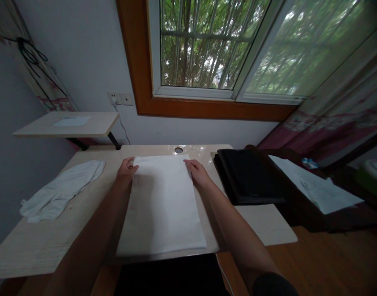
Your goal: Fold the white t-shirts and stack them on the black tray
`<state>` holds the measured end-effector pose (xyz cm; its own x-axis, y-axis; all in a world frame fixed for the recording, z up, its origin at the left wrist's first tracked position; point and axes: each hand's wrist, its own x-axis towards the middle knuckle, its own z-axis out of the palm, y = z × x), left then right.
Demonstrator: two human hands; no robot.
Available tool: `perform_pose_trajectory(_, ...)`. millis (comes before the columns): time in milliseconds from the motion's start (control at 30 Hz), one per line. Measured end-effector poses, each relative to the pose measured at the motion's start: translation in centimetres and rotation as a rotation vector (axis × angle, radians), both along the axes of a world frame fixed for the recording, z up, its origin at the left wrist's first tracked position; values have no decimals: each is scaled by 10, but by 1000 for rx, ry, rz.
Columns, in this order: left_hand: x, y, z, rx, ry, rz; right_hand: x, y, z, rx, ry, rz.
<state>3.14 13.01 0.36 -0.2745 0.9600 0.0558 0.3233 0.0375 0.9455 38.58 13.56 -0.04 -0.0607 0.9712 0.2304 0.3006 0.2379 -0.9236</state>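
A flat white rectangular sheet (166, 205), apparently in layers, lies lengthwise on the pale desk in front of me. Whether it is cloth or paper I cannot tell. At its far left corner, my left hand (126, 168) has its thumb and fingers closed on the edge. My right hand (199, 172) pinches the far right corner between thumb and forefinger. The near edge of the sheet lies close to the front edge of the desk.
White gloves (63, 189) lie on the desk at left, below a small raised shelf (68, 124). On the right are a black folder (250, 174) and papers (314, 187) on dark furniture. A round cable hole (179, 150) is beyond the sheet, below the window.
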Motion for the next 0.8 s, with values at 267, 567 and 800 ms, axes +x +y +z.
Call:
perform_pose_trajectory(267, 26, -24, 4, 333, 933, -98, -21, -28, 10, 175, -673, -211)
perform_pose_trajectory(567, 72, -55, -8, 244, 1155, -395, -67, -43, 2, 236, -939, 119)
perform_pose_trajectory(800, 45, -67, -13, 125, 1101, -358, -32, -49, -6, 183, -997, 48)
